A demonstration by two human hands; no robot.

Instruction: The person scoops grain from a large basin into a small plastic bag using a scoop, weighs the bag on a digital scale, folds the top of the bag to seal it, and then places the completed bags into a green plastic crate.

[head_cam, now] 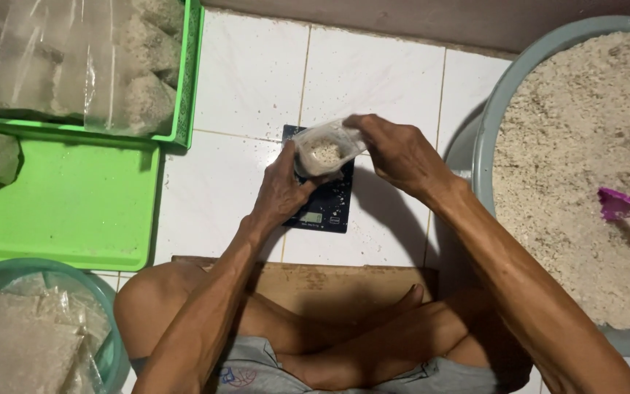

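Both hands hold a small clear plastic bag [327, 148] open above a black digital scale [324, 198] on the white tiled floor. My left hand [280, 187] grips the bag's left edge. My right hand [395, 149] pinches its right edge. A little pale grain lies inside the bag. I sit cross-legged, with my knees below the scale.
A large grey basin [491, 109] heaped with pale grain stands at the right, with a purple scoop [625, 205] lying in it. A green tray [74, 211] and a green crate [187, 80] of filled bags sit at the left. A teal bowl [107, 306] of bags is at lower left.
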